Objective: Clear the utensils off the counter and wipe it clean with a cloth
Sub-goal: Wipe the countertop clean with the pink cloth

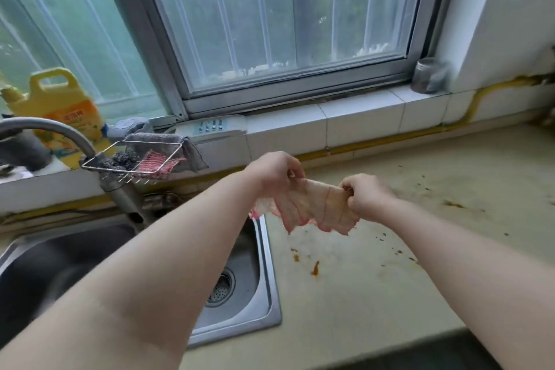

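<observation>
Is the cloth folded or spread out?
Partly spread: the cloth hangs stretched between the left hand and right hand, which hold its top edge.

Two bare forearms fill your view right now, uncovered from the wrists down to where they leave it. Your left hand (274,173), the one nearer the sink (271,276), is bare, knuckles plain to see. Your right hand (365,194), farther from the sink, is bare as well. Soft, rounded forearms, smooth all along.

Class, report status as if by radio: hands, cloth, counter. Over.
Left hand and right hand both grip the cloth, held up between them. Counter unwiped: brown stains, crumbs. Nothing seen in the way.
</observation>
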`<state>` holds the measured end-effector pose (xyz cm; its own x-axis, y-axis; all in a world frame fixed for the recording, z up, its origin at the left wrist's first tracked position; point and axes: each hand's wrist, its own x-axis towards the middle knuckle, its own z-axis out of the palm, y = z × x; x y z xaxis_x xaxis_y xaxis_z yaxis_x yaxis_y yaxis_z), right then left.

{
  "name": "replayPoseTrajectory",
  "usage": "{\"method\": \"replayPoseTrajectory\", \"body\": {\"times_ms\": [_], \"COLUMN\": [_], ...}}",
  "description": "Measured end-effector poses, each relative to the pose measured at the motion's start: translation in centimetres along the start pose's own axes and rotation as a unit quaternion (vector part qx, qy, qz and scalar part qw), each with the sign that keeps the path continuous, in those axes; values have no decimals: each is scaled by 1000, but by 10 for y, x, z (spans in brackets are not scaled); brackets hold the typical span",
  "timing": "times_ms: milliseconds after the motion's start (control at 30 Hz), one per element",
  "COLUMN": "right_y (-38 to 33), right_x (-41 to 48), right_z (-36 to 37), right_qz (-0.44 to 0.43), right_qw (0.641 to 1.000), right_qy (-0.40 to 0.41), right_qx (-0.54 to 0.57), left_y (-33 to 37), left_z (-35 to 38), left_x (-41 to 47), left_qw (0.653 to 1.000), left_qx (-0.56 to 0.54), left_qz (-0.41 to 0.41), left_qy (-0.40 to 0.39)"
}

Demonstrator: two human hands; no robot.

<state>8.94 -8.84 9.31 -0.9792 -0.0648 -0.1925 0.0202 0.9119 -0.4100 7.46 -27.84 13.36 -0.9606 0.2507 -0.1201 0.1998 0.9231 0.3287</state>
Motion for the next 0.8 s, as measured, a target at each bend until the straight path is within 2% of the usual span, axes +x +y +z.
{"method": "replayPoseTrajectory", "body": {"times_ms": [67, 267, 433, 500, 567, 600, 633, 733, 800], "right_y": [18, 54, 62, 68, 76, 79, 82, 87, 88], "right_x": [-7, -18, -28, -35, -47, -53, -56, -56, -54], "right_z": [8, 35, 46, 58, 76, 83, 90, 101, 102], "right_qz": [6, 5, -19, -48, -81, -88, -89, -74, -82], "right_qw": [999, 997, 998, 995, 977, 971, 973, 989, 992], "right_qy": [-32, -79, -9, -72, -193, -220, -212, -126, -94], "right_qx": [3, 13, 51, 52, 30, 18, 12, 20, 3], "left_y": [5, 6, 4, 0, -5, -8, -11, -11, -6], "left_z": [24, 72, 83, 91, 108, 118, 129, 160, 177], "left_x": [-1, -8, -22, -36, -53, -60, -65, -70, -71], "left_qw": [999, 995, 999, 991, 966, 959, 961, 982, 986], "left_qx": [10, 24, 8, -21, 4, 29, 46, 22, 16], "left_qz": [-8, -36, -49, -54, -67, -69, -69, -90, -99], "left_qy": [-44, -87, -21, -118, -251, -274, -264, -163, -132]}}
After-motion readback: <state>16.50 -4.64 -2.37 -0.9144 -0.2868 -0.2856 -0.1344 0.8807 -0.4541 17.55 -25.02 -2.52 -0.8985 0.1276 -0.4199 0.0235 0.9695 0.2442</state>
